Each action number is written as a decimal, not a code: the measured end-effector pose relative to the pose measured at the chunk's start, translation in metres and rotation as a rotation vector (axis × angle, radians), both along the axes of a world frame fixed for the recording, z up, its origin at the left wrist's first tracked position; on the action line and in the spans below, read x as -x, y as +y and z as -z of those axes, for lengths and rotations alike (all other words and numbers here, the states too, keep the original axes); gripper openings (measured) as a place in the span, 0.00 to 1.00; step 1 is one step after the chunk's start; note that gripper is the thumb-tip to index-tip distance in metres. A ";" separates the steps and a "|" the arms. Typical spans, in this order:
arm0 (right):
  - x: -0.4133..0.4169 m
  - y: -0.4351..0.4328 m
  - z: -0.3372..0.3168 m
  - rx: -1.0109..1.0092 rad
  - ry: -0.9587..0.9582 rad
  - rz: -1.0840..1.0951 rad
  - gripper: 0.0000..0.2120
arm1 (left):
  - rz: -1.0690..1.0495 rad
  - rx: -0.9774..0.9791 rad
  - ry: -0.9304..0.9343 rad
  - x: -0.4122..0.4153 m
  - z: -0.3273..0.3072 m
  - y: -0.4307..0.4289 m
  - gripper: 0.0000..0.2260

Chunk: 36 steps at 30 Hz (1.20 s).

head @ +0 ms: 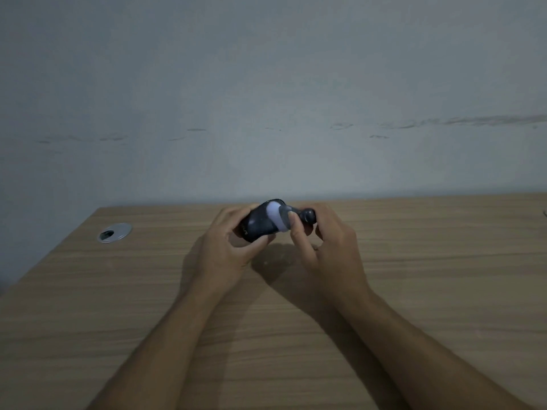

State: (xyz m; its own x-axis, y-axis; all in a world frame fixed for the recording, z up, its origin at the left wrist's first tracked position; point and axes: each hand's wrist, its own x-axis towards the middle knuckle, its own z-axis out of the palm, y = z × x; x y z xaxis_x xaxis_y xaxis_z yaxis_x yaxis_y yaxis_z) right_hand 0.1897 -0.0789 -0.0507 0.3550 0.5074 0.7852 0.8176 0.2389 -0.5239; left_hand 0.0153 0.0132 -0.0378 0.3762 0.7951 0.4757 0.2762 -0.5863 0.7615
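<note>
Both hands hold a small dark object (260, 224) above the far middle of a wooden desk (414, 276). It has a dark rounded body, a pale lilac band (275, 216) and a dark narrow end (307, 216) pointing right. My left hand (228, 247) grips the dark body with curled fingers and thumb. My right hand (328, 247) pinches the narrow end, its thumb lying against the pale band. What the object is cannot be made out in the dim light.
A round metal cable grommet (114, 232) is set into the desk at the far left. The desk's back edge meets a grey wall (266, 99). A small dark item (544, 213) shows at the right frame edge.
</note>
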 end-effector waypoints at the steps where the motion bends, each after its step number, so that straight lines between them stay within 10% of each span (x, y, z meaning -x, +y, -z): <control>1: -0.004 0.001 0.001 0.003 0.032 0.025 0.10 | -0.003 -0.030 0.002 0.001 0.000 0.000 0.25; 36: -0.012 -0.004 0.002 0.116 0.216 -0.030 0.11 | -0.007 -0.177 0.063 0.000 0.010 0.010 0.28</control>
